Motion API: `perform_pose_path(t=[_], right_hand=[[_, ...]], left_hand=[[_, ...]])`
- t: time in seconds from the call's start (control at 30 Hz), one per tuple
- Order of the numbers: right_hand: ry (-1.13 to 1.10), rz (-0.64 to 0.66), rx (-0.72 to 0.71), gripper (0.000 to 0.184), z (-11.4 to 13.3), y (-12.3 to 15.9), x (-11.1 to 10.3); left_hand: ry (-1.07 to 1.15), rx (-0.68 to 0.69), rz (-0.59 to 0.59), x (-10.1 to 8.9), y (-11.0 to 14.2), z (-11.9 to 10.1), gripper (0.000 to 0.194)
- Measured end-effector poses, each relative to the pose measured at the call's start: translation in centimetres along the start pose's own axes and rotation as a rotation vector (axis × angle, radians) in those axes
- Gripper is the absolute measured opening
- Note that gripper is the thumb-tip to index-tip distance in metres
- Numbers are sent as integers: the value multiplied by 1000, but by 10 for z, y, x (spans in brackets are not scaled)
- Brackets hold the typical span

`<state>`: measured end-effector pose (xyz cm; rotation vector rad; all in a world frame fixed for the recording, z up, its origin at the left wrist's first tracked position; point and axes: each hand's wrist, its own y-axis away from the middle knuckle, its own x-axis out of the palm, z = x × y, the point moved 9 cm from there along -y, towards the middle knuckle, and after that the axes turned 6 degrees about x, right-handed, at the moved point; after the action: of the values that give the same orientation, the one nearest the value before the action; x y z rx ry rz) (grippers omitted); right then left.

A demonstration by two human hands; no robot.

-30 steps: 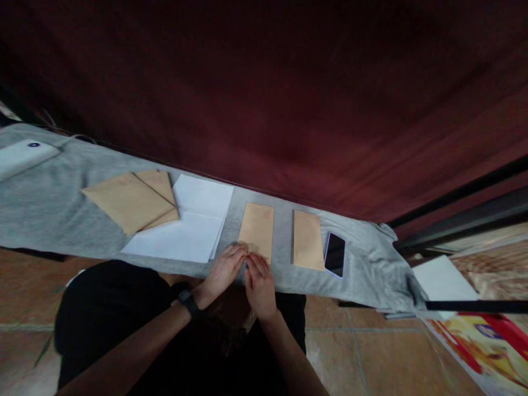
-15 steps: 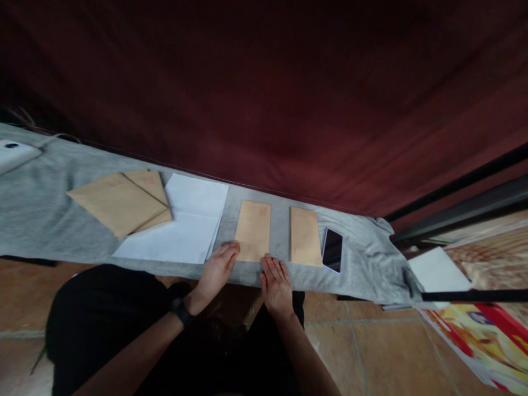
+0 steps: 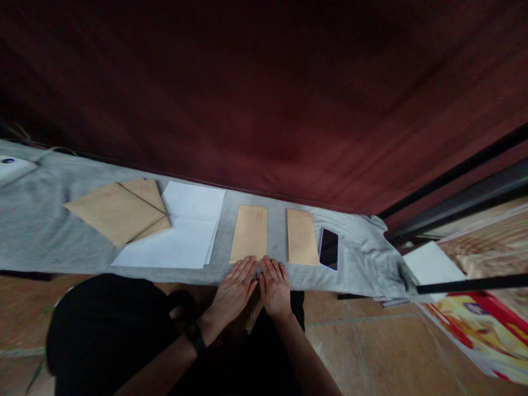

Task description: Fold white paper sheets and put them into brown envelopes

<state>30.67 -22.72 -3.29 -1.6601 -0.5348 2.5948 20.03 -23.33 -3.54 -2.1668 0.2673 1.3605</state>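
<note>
A brown paper envelope (image 3: pixel 249 234) lies flat on the grey cloth, its long side pointing away from me. My left hand (image 3: pixel 237 283) rests open with its fingertips on the near edge of this envelope. Beside it, my right hand (image 3: pixel 274 283) lies open and flat, fingers stretched out at the envelope's near right corner; the thumbs of both hands almost meet. To the right lies a second brown envelope (image 3: pixel 302 236), apart from both hands. On the left, several more brown envelopes (image 3: pixel 117 212) are fanned over folded white paper sheets (image 3: pixel 185 236).
A phone (image 3: pixel 329 250) with a dark screen lies right of the second envelope. A white device (image 3: pixel 14 169) with a cable sits at the far left. The grey cloth (image 3: pixel 363 264) covers a narrow surface before a dark red curtain (image 3: pixel 264 110). Black bars (image 3: pixel 457 176) stand at right.
My left hand has moved from the envelope's left side to its near edge, beside my right hand, and its fingers have spread out flat. My right hand stays at the near right corner.
</note>
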Motion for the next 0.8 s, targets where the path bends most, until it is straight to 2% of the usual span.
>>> perform_pose_path(t=[0.17,0.3,0.5,0.67,0.8], right_hand=[[-1,-16,3,43,3,-2,-4],[-5,-62,21,44,16,-4,-6],[-40,-32,-50,48,38,-1,11],[-57,-72,-12,44,35,-2,14],[-49,-94,26,41,35,-9,14]], left_hand=[[3,-77,-36,-17,10,25,45],[-12,-149,-69,-28,14,36,42],[-25,-252,-97,-27,9,46,35],[103,-406,-199,-29,-5,69,39],[371,-605,-288,-24,-9,101,48]])
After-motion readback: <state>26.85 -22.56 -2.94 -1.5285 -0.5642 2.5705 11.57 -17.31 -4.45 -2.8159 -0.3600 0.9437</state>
